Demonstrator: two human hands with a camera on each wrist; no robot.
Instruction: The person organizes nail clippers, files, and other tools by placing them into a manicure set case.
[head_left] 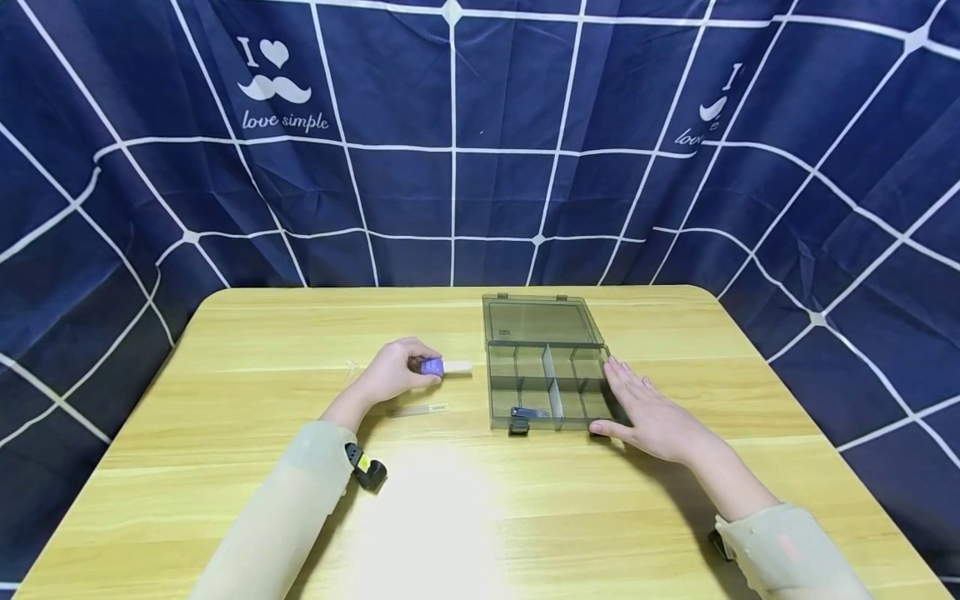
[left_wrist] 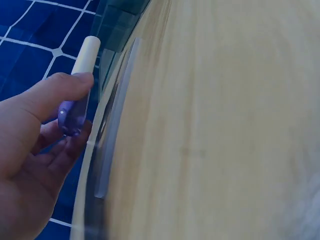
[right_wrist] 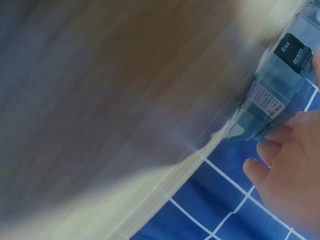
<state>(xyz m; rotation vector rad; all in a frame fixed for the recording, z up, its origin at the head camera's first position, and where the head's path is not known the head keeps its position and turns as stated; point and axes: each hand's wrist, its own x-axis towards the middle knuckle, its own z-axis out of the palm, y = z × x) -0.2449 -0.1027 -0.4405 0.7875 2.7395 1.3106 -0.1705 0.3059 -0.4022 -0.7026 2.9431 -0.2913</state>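
Observation:
In the head view my left hand (head_left: 397, 369) pinches a small purple nail polish bottle (head_left: 431, 367) with a long whitish cap. Thumb and fingers hold the bottle lying sideways, its cap pointing right; the left wrist view shows the bottle (left_wrist: 74, 114) between them. A flat translucent strip, like a nail file (head_left: 418, 409), lies just below that hand. My right hand (head_left: 652, 412) rests with extended fingers against the right side of a smoky clear compartment box (head_left: 491, 404), thumb by its front corner. Dark nail clippers (head_left: 529, 412) lie in its front left compartment.
The box's hinged lid (head_left: 540, 321) lies folded back toward the far table edge. A small clear item (head_left: 351, 367), too faint to identify, is left of my left hand. A blue curtain with white lines (head_left: 495, 196) surrounds the wooden table (head_left: 262, 350).

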